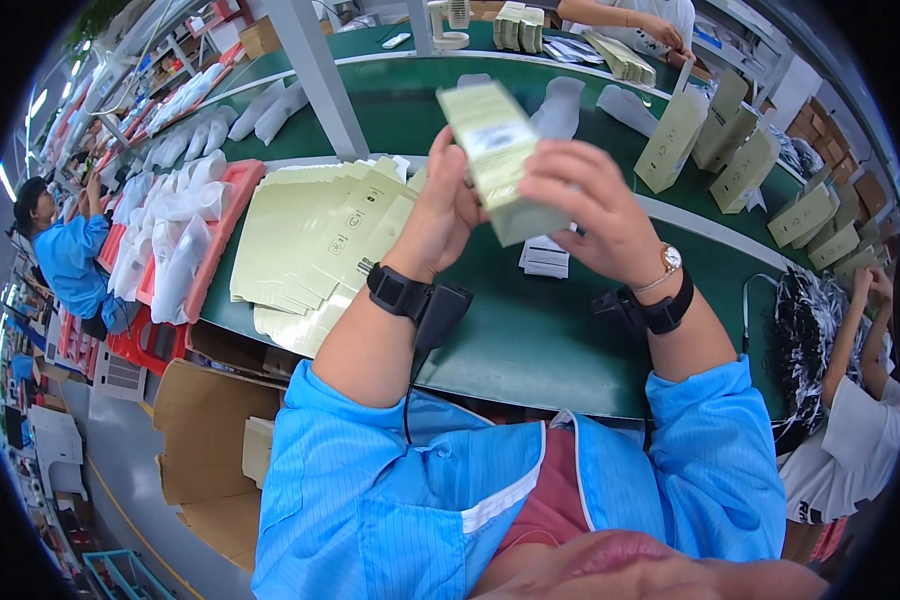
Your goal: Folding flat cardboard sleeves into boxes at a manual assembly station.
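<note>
- The right hand (590, 205) is clamped on the right side of a pale green box (494, 150), its fingers across the near part.
- The left hand (448, 205) grips the left side; the box is tilted, raised above the green counter (560, 355).
- Beneath, beyond the counter's front edge, lies a small stack of white cards (545, 262).
- To the left, flat pale green cartons (300, 220) lie fanned in a pile, beside a red tray (222, 235) of white wrapped bundles (182, 262).
- Farther right, pale green boxes (672, 138) stand upright.
- At the far side, a co-worker's hand (662, 32) shows near a small fan (451, 22).
</note>
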Demonstrator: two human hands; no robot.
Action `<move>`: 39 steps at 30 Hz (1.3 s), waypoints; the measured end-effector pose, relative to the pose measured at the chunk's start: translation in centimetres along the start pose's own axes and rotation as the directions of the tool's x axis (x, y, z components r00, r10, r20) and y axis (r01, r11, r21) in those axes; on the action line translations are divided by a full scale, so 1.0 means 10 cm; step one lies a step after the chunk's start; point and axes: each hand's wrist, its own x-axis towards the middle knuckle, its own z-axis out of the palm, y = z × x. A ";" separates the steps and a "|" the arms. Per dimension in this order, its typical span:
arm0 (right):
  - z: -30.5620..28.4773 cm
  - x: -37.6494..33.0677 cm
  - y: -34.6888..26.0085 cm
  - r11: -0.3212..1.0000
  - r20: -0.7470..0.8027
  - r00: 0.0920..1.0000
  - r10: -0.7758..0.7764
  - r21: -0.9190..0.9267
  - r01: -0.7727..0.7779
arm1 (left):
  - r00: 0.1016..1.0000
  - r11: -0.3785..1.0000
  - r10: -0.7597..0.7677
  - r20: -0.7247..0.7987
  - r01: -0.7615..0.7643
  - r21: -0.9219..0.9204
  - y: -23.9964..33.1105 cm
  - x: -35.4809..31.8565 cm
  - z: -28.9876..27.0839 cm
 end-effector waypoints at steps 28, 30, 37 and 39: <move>-0.30 -0.19 0.20 0.983 -0.139 0.981 0.136 -0.106 -0.151 | 0.984 0.455 0.023 0.177 -0.169 0.875 -0.06 -0.01 -0.09; -0.29 -0.14 0.06 0.947 0.052 0.948 0.315 0.043 -0.317 | 0.975 0.295 0.074 0.211 -0.223 0.929 -0.08 -0.04 -0.04; -0.20 -0.13 0.43 0.859 -0.346 0.814 0.467 -0.042 -0.511 | 0.886 -0.347 0.333 0.322 -0.202 0.916 0.10 -0.02 -0.13; -0.27 -0.27 0.69 0.744 -0.440 0.650 0.620 0.068 -0.664 | 0.946 -0.489 0.322 0.018 0.150 0.860 0.21 0.01 -0.44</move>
